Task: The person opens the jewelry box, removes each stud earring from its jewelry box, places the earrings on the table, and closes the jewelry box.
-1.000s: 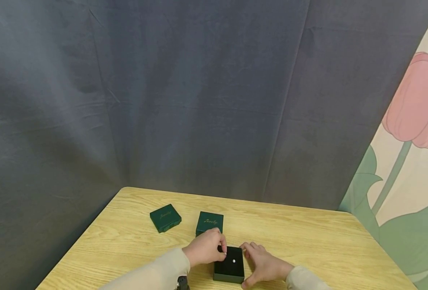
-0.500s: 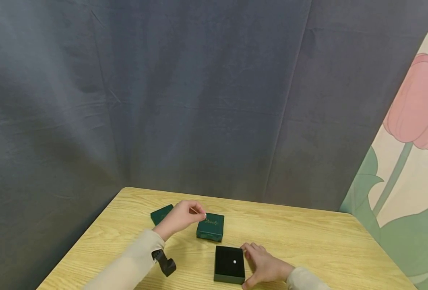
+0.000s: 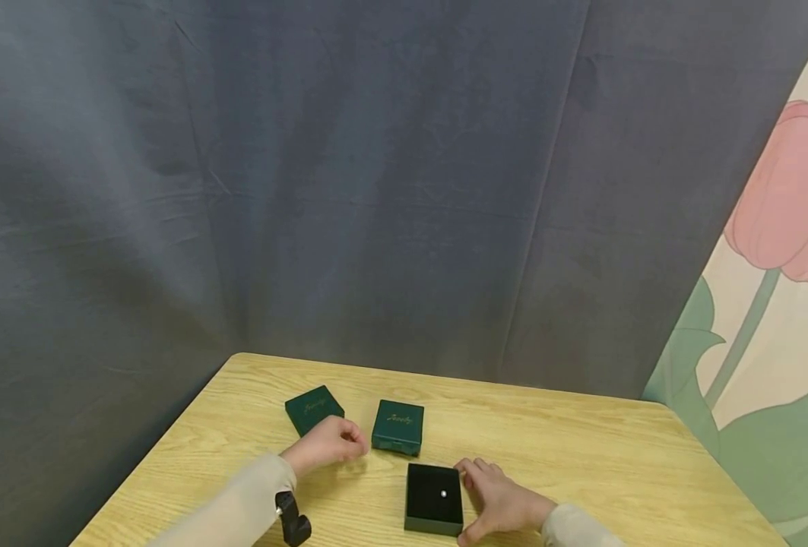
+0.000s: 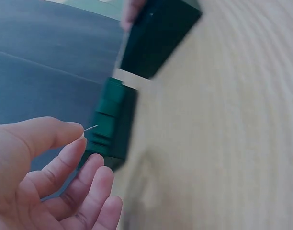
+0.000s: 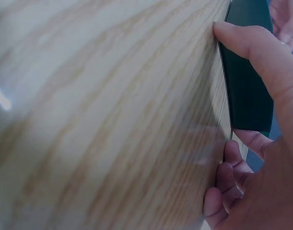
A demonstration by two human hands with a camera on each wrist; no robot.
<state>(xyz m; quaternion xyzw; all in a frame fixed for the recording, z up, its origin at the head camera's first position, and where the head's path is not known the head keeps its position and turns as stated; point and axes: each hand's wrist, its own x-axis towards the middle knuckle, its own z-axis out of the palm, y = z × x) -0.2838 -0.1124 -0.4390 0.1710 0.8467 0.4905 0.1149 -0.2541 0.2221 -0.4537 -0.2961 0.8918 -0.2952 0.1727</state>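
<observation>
My left hand [image 3: 331,443] is over the table, left of the open jewelry box [image 3: 433,526]. Its thumb and index finger pinch a stud earring [image 4: 91,128]; a thin metal post sticks out, the rest hidden by the fingertips. Black padding lines the open box, and one pearl stud [image 3: 443,494] sits in it, right of the middle. My right hand [image 3: 502,500] holds that box from its right side, thumb near the front corner and fingers at the back. In the right wrist view, thumb and index finger span the green box wall [image 5: 247,81].
A green box with gold lettering [image 3: 397,425] stands behind the open one. To its left lies a similar green box or lid [image 3: 315,406], partly covered by my left hand. The wooden table [image 3: 581,456] meets a grey curtain [image 3: 376,190] at the back.
My left hand has left the open box with the stud earring, going up and left past the lettered box, then down toward the table. My right hand has stayed on the open box.
</observation>
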